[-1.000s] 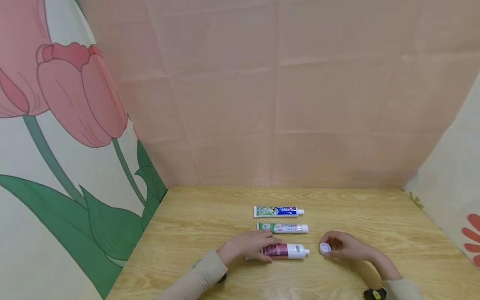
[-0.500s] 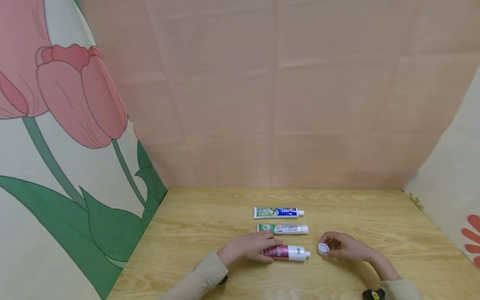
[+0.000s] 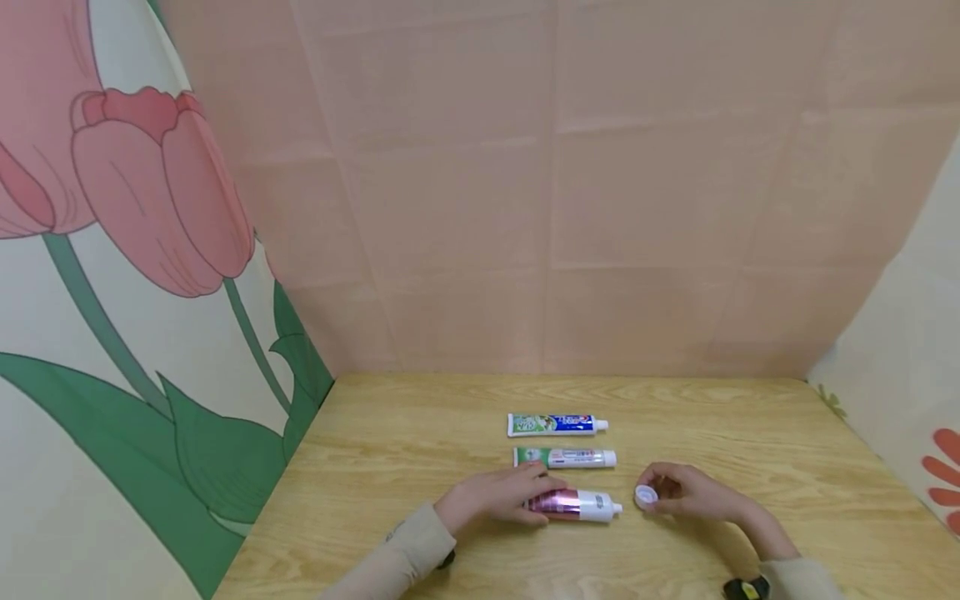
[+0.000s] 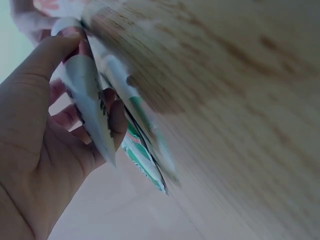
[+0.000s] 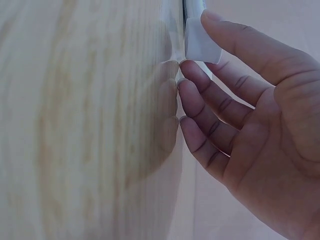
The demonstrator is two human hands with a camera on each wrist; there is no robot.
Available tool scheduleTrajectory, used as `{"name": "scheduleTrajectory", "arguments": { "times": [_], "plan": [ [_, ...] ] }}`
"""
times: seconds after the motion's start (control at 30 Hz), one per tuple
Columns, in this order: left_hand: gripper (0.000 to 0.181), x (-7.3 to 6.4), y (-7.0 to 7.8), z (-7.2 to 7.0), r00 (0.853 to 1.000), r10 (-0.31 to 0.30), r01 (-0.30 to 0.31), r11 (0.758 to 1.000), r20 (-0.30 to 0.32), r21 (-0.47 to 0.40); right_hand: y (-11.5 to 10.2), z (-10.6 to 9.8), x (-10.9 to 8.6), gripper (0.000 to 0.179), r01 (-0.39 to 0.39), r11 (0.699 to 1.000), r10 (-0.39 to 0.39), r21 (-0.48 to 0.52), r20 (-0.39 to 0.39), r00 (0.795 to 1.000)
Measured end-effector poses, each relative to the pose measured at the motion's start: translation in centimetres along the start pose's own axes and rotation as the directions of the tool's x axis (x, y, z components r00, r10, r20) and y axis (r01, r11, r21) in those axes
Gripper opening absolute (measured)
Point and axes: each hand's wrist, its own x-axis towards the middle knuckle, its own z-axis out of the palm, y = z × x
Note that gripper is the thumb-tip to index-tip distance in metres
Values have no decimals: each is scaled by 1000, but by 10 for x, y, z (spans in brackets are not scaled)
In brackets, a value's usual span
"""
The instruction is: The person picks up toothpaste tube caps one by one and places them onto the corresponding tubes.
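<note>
My left hand (image 3: pixel 498 493) grips a maroon and white toothpaste tube (image 3: pixel 592 506) by its rear half. The tube lies across the table, its bare white nozzle pointing right. In the left wrist view, the thumb and fingers curl round the tube's tapering silvery end (image 4: pixel 87 95). My right hand (image 3: pixel 693 493) pinches a white cap (image 3: pixel 646 497) between thumb and fingers, a short gap right of the nozzle. The cap's open side faces the nozzle. In the right wrist view, the white cap (image 5: pixel 202 42) sits at the thumb tip, and the other fingertips are right at the tabletop.
Behind the gripped tube, a green and white toothpaste tube (image 3: pixel 577 458) and a green and blue one (image 3: pixel 558 425) lie parallel to it, both with caps to the right. The wooden table (image 3: pixel 405 417) meets a pink cloth backdrop (image 3: pixel 465 208). A tulip-printed wall (image 3: pixel 165 192) stands left.
The white cap in my right hand has shifted slightly left. The maroon tube's nozzle end has edged a little toward the right and front. My left hand keeps its grip.
</note>
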Motion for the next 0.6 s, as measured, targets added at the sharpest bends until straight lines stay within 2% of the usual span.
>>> {"name": "scheduleTrajectory", "arguments": {
  "times": [0.23, 0.6],
  "plan": [
    [62, -2, 0, -2, 1000, 1, -2, 998, -20, -55, 2, 0, 1, 19, -2, 1000, 2, 12, -15, 1000],
    [65, -3, -2, -2, 999, -3, 0, 996, -36, -87, 0, 0, 0, 20, -1, 1000, 1, 12, -25, 1000]
  ]
}}
